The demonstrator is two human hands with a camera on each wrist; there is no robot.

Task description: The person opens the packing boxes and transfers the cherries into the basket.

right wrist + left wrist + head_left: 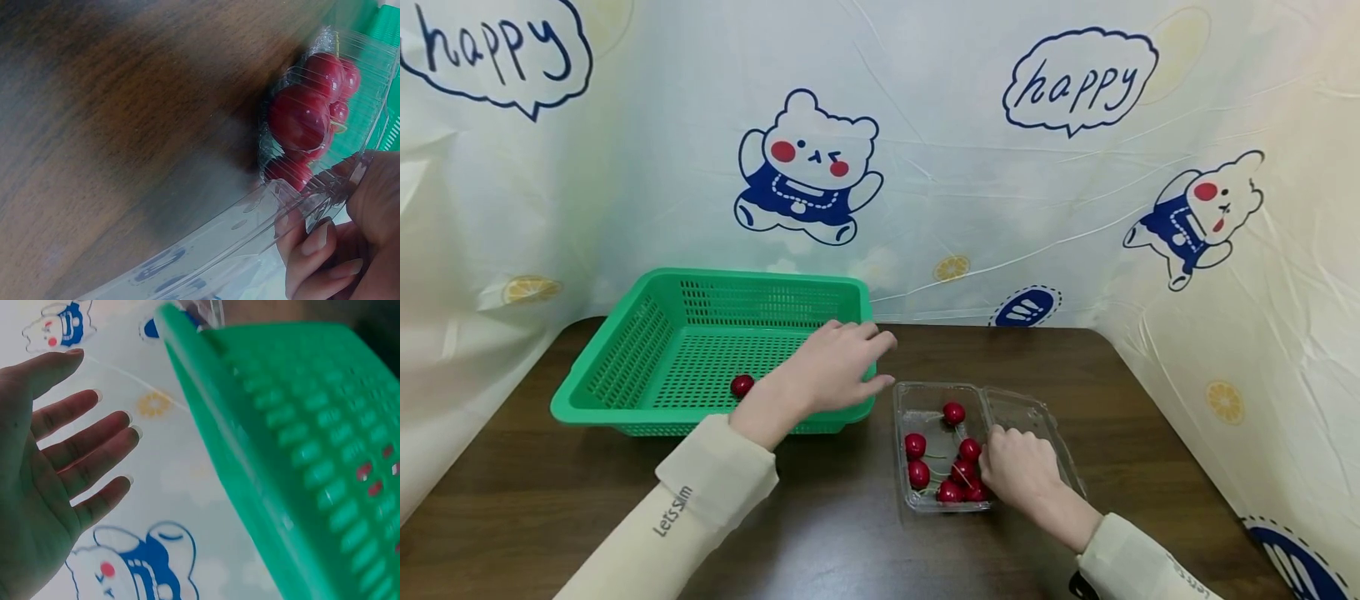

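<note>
My left hand (831,362) hovers over the right rim of a green plastic basket (760,287), fingers spread and nothing in them. In the left wrist view that same hand (69,444) hangs beside the basket's wall (231,437). A dark red cherry (742,385) lies on the basket floor, partly behind my left wrist. My right hand (1022,467) pinches the hinged edge of a clear plastic clamshell box (925,398). Several cherries with green stems, one a large cherry (299,117), sit in it. In the right wrist view, thumb and curled fingers (315,240) grip the hinge.
The box's clear lid (1026,410) lies folded open to the right on the dark wooden table (820,533). Behind and beside the table hangs a pale printed curtain (940,192). The basket stands at the back left, close to the box.
</note>
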